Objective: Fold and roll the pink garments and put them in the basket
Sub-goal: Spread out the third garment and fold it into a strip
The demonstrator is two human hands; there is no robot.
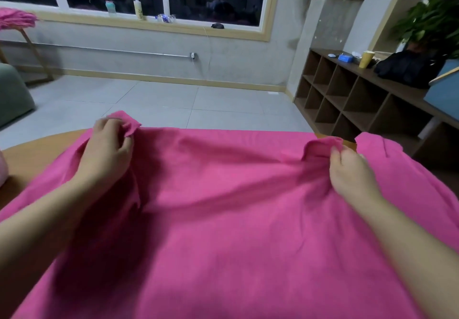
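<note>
No writing is legible on anything in view; the pump bottle (138,7) on the window sill (154,24) is carrying a label too small to read. My left hand (109,144) is reaching forward with the forearm coming in low from the left, and its grip is closing around a bunched corner of the pink garment (223,219) at the far left edge, fingers curled and thumb pressing the fold. My right hand (350,172) is reaching in from the right, its grip pinching a raised ridge of the same cloth between thumb and fingertips near the far right edge. The pink garment is lying spread across the table (37,154), covering most of it and stretching taut between my two hands, with soft creases running across the middle. The fabric is looking matte and slightly fuzzy, like knit or towelling. The table is showing a smooth wooden, rounded edge at left. A dark wooden cubby shelf (347,100) is standing at right, bearing a yellow cup (367,59).
</note>
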